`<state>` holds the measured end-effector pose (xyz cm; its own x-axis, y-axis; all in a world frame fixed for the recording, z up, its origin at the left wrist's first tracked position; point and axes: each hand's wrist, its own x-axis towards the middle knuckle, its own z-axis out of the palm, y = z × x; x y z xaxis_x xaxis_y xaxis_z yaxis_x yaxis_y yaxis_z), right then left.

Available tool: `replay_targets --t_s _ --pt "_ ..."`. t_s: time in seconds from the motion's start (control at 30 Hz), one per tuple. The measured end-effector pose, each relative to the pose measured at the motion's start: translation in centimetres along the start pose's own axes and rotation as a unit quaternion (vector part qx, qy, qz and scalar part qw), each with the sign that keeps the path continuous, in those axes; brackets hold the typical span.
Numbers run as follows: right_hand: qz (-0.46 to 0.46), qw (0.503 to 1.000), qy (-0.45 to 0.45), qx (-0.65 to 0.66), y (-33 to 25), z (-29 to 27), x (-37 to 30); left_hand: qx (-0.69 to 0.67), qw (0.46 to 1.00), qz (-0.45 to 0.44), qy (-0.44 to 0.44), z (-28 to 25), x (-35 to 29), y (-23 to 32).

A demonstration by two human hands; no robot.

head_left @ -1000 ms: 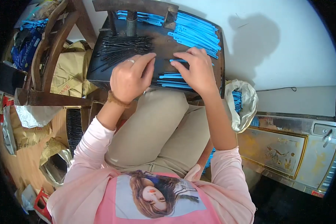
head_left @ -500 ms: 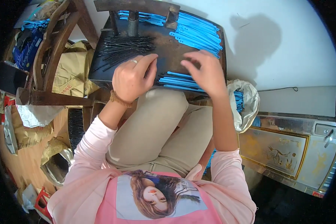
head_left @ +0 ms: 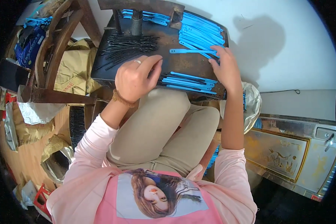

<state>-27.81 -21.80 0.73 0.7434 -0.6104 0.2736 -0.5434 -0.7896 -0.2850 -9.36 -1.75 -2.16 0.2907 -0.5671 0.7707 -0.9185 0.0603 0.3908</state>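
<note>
My right hand [head_left: 224, 69] has thumb and forefinger at the right end of a flat blue plastic strip [head_left: 190, 51] with holes in its far end, gripping it. That strip lies crosswise over the near side of a pile of similar blue strips [head_left: 203, 33]. My left hand [head_left: 136, 76] is closed in a pinch above the front edge of the dark board [head_left: 173, 63]; whatever its fingertips hold is hidden. Beyond it spreads a heap of thin black rods [head_left: 128, 46]. Between my hands, along the front edge, lies a stack of blue strips with black pieces among them [head_left: 188, 81].
A wooden chair back [head_left: 145, 5] crosses the board's far side, with more blue strips [head_left: 147, 16] behind it. At right hangs a white bag [head_left: 251, 106]. Brown paper sacks [head_left: 74, 71] and a wooden frame [head_left: 56, 98] stand at left. A white wall borders the right.
My right hand has moved right and away from me, from above the front stack to the blue pile, and now grips a strip. My left hand stays pinched in nearly the same place.
</note>
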Motion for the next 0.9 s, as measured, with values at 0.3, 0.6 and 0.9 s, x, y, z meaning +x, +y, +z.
replay_targets --t_s 0.3,0.6,0.9 --pt "0.000 0.997 -0.010 0.076 -0.1 0.0 -0.3 -0.016 1.000 0.012 -0.001 -0.1 -0.1 -0.1" --pt "-0.104 0.992 0.070 -0.006 -1.0 0.3 -0.3 -0.011 1.000 -0.014 -0.001 0.0 -0.1 -0.1" --pt "-0.141 0.987 0.076 -0.025 -0.9 0.3 0.4 -0.083 0.995 -0.054 -0.004 -0.8 0.1 -0.2"
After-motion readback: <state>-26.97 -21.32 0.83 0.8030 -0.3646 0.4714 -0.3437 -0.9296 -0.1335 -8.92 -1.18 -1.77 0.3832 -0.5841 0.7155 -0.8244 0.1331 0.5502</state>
